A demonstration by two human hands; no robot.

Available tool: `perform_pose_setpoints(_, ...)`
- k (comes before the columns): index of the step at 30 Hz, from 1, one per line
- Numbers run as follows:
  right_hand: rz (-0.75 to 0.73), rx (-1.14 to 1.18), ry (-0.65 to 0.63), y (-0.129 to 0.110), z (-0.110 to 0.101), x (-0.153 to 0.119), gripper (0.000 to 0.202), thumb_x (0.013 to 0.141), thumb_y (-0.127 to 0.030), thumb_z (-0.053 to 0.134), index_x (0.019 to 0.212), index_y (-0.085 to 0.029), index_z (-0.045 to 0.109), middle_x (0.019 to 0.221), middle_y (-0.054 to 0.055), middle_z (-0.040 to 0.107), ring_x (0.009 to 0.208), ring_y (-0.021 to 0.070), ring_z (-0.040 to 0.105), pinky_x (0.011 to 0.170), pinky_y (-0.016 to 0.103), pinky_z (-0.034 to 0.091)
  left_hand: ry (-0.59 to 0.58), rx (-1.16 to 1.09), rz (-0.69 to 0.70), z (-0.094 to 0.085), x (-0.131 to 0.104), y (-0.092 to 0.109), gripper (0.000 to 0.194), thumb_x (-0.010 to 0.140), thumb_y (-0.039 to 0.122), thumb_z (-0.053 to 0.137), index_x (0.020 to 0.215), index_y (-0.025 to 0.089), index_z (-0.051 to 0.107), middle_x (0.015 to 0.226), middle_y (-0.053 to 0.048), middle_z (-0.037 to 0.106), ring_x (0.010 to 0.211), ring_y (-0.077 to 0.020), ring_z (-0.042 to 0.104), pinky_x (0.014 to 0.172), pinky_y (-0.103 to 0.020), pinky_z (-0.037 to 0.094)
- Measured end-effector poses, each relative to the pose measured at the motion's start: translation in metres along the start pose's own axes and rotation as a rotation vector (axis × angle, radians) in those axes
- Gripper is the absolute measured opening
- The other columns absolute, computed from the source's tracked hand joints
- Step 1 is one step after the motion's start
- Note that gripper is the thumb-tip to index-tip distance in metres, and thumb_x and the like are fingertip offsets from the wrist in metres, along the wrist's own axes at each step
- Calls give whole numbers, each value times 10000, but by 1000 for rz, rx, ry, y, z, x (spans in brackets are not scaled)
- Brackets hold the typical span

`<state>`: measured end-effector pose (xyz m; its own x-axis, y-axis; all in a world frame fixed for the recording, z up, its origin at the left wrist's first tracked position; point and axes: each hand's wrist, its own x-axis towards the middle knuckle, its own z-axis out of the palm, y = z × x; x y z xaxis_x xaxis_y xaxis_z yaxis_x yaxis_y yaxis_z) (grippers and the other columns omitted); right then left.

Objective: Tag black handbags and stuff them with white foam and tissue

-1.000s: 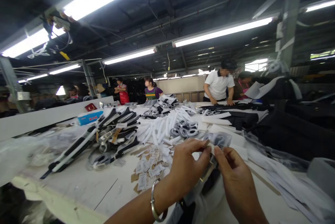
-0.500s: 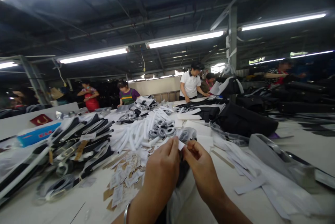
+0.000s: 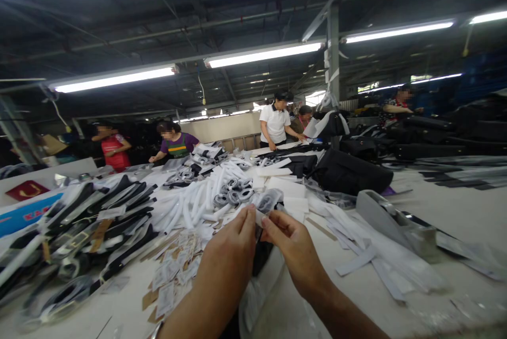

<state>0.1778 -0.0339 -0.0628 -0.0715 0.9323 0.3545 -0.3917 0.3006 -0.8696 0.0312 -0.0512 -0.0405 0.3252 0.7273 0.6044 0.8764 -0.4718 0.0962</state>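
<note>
We are holding a small white piece in the lower centre of the frame, with both hands meeting around it. Our left hand is keeping its grip together, fingertips clamped on the left side of the piece. Our right hand is closing its grip on the right side, thumb and fingertips pinching. Below the hands, a dark item in clear wrapping is hanging down toward the bottom edge; we cannot tell whether the white piece is joining it.

Just beyond our fingers, grey coils are lying on the worktop, and white tubes are spreading to their left. Paper tags are lying in a loose pile left of our left hand. Wrapped black straps, some showing buckles, are filling the left of the frame, near a blue packet and a dark red item at the left edge. To the right, white strips are crossing one another near a grey curved object, while a black fabric bundle is resting farther back.

Across the middle of the frame, a person in a white shirt is leaning over dark material, and a person in purple and green is reaching toward the worktop.
</note>
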Motion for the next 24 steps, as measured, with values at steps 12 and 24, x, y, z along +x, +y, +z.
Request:
perform_pose_setpoints(12, -73, -105, -47, 10, -25, 13, 347, 798, -446, 766, 1070, -232, 782, 1013, 36, 732, 929, 224, 659, 868, 339, 515, -160, -1083, -539, 12, 23, -13, 665, 746, 558, 760, 1296, 243, 560, 1261, -93, 685, 1185, -300, 632, 1049, -435, 472)
perform_pose_setpoints(24, -85, -470, -140, -2, -87, 19, 366, 874, -475, 671, 1147, -243, 747, 1069, 12, 760, 944, 206, 706, 904, 330, 543, -225, -1158, -599, 22, 38, -5, 753, 602, 525, 874, 1238, 277, 557, 1094, -48, 749, 981, -270, 722, 748, -271, 603)
